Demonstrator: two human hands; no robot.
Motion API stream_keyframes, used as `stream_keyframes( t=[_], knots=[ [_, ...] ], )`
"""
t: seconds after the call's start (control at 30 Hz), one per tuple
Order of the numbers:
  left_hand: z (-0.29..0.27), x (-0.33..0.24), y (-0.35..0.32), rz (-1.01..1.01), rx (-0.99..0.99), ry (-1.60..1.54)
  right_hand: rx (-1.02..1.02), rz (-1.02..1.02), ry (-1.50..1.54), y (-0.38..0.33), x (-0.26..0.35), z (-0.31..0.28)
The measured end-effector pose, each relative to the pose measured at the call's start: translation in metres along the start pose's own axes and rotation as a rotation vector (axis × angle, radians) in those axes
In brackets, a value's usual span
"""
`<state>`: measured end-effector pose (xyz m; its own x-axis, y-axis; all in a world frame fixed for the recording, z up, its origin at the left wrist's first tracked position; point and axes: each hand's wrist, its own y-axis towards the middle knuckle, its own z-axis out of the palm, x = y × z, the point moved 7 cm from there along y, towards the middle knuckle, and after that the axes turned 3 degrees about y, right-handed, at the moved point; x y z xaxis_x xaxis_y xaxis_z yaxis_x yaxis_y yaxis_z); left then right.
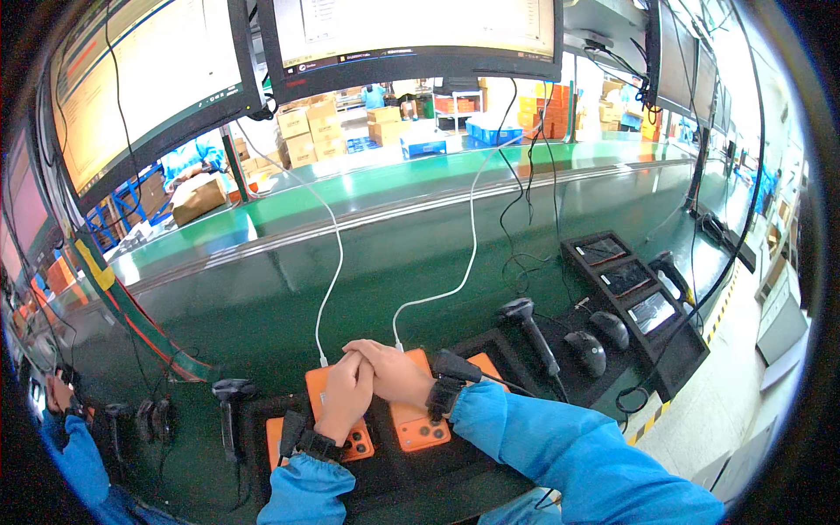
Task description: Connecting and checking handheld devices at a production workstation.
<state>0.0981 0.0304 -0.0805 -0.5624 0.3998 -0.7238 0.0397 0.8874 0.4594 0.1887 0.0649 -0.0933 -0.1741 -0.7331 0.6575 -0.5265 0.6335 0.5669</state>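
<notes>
My hands meet above two orange phones with camera lenses on their backs. My left hand [344,404] has its fingers curled in, over the left phone [358,442]. Across its fingertips folds my right hand [391,371], partly over the right phone [422,435]. Anything inside the left fingers is hidden. White cables run from the top of both phones, the left cable [335,262] and the right cable [473,219]. Dark straps with small devices are on both wrists. More orange shows from a piece [276,435] beside my left wrist and another [483,363] behind my right wrist.
Handheld scanners stand at left [232,402] and right [529,332]. Two computer mice [584,352] and a black rack of phones [626,280] are farther right. Monitors [411,44] hang above the green bench [262,297]. At far left is another person's hand [61,394].
</notes>
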Motion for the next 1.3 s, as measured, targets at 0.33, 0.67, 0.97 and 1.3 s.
stream_keyframes(
  t=[0.33, 0.67, 0.97, 1.3],
  knots=[
    [0.0013, 0.0033, -0.0002, -0.036, 0.011, -0.021, 0.04, 0.03, 0.012, 0.0004, 0.003, -0.0019],
    [0.0003, 0.0006, -0.001, 0.003, -0.006, -0.012, 0.005, -0.029, 0.001, 0.0003, 0.0044, -0.0026],
    [-0.0013, -0.0003, -0.0005, 0.023, -0.014, 0.022, 0.0, -0.036, 0.001, 0.0001, 0.0021, -0.0012],
    [0.0005, 0.0044, -0.0011, 0.009, 0.002, 0.011, -0.004, -0.028, -0.007, 0.0003, 0.0051, -0.0024]
  ],
)
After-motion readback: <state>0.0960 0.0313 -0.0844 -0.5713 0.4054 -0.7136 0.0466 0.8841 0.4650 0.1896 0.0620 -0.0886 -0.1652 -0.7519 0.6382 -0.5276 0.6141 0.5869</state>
